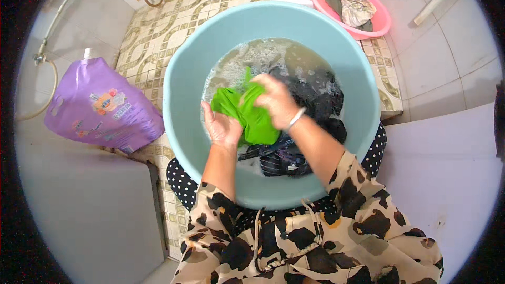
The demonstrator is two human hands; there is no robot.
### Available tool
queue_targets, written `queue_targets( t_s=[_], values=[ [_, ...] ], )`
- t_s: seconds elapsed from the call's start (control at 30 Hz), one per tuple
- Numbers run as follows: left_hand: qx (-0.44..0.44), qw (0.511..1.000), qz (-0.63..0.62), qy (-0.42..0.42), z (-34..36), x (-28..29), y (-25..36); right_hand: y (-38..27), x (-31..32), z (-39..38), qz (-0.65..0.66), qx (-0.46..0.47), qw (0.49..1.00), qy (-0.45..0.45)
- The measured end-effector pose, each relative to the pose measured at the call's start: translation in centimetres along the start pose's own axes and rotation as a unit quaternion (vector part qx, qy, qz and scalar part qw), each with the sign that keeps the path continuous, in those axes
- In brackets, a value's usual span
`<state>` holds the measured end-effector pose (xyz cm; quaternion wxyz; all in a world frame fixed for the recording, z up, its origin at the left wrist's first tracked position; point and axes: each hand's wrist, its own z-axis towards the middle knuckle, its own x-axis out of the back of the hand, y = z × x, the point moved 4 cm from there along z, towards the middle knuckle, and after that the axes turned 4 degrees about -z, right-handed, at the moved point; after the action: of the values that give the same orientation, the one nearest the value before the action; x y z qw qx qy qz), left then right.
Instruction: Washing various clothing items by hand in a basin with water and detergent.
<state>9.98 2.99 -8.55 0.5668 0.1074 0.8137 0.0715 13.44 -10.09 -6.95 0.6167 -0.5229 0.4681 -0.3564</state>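
Above the soapy water in a large light-blue basin (181, 84), a bright green cloth garment (260, 126) is bunched between both hands. My left hand (223, 129) supports it from the left, palm turned up and thumb sticking out, the other fingers partly hidden by the fabric. From the upper right, my right hand (276, 100) grips the same garment, its fingers slightly smeared by motion; a pale bangle circles that wrist. Dark wet clothes (315, 94) lie half in the water to the right of and below the green cloth.
A purple detergent pouch with a white cap (105, 105) stands left of the basin. At the far right, a pink basin (386, 21) holds grey and pale cloths (357, 9). A grey panel (100, 210) is at lower left, a white pipe (434, 5) at upper right.
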Motion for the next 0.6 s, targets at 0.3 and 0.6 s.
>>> queue_targets(
  t_s=[0.3, 0.6],
  values=[
    [0.104, 0.966, 0.172, 0.165, 2.3, 0.9, -5.2, 0.6, 0.1, 4.4, -0.522, -0.035, 0.85, 0.066],
    [0.193, 0.974, 0.103, 0.062, 0.4, 1.2, -3.3, -0.6, -2.3, 0.1, -0.429, 0.116, 0.893, 0.069]
  ],
)
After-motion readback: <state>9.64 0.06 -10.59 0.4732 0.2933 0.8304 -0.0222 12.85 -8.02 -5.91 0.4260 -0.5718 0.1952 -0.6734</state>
